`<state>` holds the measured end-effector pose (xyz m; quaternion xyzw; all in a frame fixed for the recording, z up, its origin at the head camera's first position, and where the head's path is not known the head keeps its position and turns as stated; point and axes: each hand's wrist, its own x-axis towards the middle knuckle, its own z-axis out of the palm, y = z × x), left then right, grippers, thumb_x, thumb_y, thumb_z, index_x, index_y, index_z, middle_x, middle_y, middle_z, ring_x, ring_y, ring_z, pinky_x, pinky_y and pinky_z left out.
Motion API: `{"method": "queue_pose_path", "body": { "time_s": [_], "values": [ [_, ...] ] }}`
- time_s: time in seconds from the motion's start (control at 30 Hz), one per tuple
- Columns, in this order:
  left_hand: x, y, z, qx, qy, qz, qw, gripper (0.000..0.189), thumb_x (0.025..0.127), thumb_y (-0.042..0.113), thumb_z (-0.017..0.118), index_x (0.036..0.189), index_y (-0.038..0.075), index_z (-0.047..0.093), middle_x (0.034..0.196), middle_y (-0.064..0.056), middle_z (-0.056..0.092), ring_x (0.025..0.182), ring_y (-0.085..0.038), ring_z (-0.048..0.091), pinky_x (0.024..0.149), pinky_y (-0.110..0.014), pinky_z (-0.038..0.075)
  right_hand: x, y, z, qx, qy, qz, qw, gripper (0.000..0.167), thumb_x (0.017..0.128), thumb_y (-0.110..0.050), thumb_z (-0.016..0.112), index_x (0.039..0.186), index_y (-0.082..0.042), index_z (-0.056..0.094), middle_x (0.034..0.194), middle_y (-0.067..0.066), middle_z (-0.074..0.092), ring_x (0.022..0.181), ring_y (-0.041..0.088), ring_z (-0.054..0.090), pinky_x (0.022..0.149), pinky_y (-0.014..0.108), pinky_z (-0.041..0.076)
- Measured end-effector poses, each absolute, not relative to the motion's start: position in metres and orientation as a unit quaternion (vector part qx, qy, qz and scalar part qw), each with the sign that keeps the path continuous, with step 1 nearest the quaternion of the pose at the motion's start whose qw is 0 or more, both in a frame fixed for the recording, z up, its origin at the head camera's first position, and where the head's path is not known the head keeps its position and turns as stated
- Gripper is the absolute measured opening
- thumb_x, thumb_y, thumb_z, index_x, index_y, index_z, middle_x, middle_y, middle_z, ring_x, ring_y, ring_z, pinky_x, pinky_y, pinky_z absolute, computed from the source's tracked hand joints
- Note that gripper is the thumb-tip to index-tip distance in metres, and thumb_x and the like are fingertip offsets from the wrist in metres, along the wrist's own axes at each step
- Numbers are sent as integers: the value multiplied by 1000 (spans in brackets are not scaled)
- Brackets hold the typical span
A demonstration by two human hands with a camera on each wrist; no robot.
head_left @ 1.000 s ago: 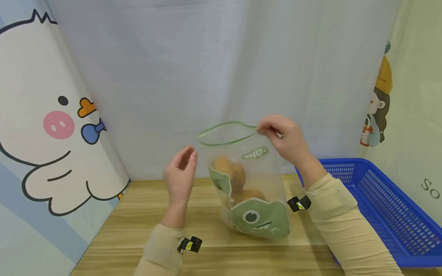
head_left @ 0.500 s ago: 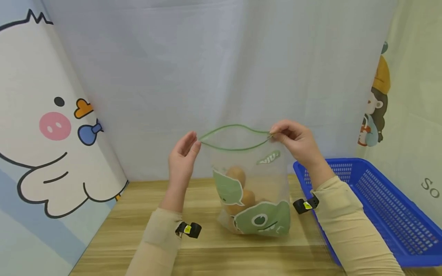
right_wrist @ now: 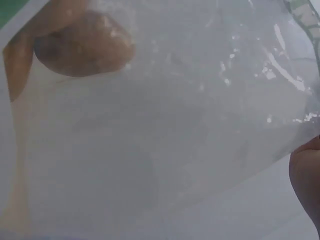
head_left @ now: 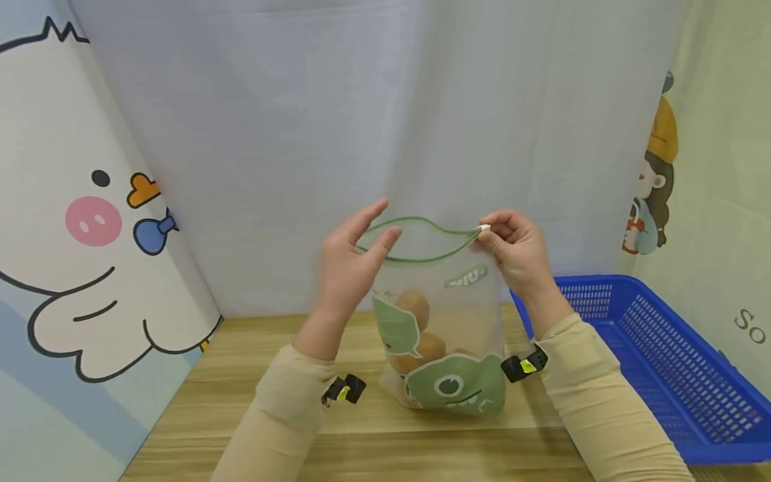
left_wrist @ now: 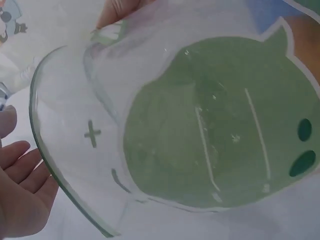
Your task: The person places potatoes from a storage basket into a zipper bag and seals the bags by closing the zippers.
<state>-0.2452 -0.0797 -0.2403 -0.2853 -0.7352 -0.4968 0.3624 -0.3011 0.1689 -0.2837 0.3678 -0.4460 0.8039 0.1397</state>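
Observation:
A translucent zip bag (head_left: pixel 446 301) with a green-edged mouth and green cartoon print stands upright on the wooden table (head_left: pixel 253 402). Its mouth gapes. Several smooth, brown, rounded things (head_left: pixel 426 349) lie inside; frosted plastic blurs their kind. In the head view my right hand (head_left: pixel 518 251) pinches the bag's right top corner, where a small white slider (head_left: pixel 484 228) shows between thumb and finger. My left hand (head_left: pixel 355 261) is at the left end of the mouth, thumb and fingers apart. The left wrist view shows its fingers (left_wrist: pixel 25 165) beside the green rim, not gripping it.
To the right of the bag stands a blue plastic basket (head_left: pixel 632 428), partly behind my right forearm. A pale cloth (head_left: pixel 271 134) hangs behind the table, with printed cartoon panels on the left and right sides.
My left hand has moved right and up to the bag's mouth, its fingers spreading. The bag and right hand shifted slightly right, then held nearly still. The white slider has come into sight.

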Motion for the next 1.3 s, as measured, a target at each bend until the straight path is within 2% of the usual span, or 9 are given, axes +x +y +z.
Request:
{"method": "queue_pose_path", "body": {
  "time_s": [0.13,0.27,0.47,0.67,0.83,1.0,1.17,1.3],
  "values": [
    [-240,-62,-228,-336,-755,-424,371,44,89,11,76,129,-1,64,129,-14,64,123,-24,58,106,-26,43,-300,170,-286,394,-465,783,124,15,88,-2,69,102,-6,73,93,6,73,82,14,70,74,24,59],
    [-237,-43,-220,-374,-777,-365,351,42,89,13,76,127,-3,65,127,-15,65,121,-27,59,106,-24,42,-299,169,-288,407,-475,770,126,18,92,2,64,106,-5,73,96,6,74,85,15,71,77,24,59],
    [-233,-19,-213,-357,-834,-295,302,41,91,21,74,127,2,67,126,-10,66,121,-22,59,103,-26,45,-296,165,-287,376,-484,773,165,14,87,-5,71,100,-8,77,91,4,74,81,13,71,76,25,59],
    [-235,-8,-212,-326,-858,-235,320,33,91,27,74,119,8,73,116,-4,72,106,-19,66,85,-30,56,-292,160,-286,324,-512,769,203,13,78,-18,79,89,-11,76,80,2,72,71,11,69,71,24,59],
    [-241,-4,-216,-311,-854,-226,350,20,91,24,74,106,11,79,101,-1,75,89,-15,69,71,-26,57,-291,158,-285,323,-523,756,224,22,78,-19,80,87,0,72,77,2,71,68,12,69,70,27,59],
    [-245,-3,-220,-294,-854,-214,371,12,91,21,74,98,13,80,93,2,75,82,-13,68,65,-24,55,-290,156,-284,318,-542,740,239,32,80,-20,79,87,8,67,76,1,70,69,12,68,70,25,59],
    [-246,-2,-222,-298,-846,-209,390,8,91,18,74,94,14,81,89,3,75,80,-13,67,66,-24,55,-290,154,-286,325,-533,742,244,20,81,-19,76,86,-1,70,76,1,69,70,11,66,69,24,57],
    [-247,-3,-224,-308,-836,-216,399,7,90,17,75,93,13,81,88,2,75,79,-13,69,90,-25,54,-290,151,-288,324,-525,747,249,9,82,-19,75,85,-12,70,77,0,68,69,10,64,67,22,56]
  ]
}}
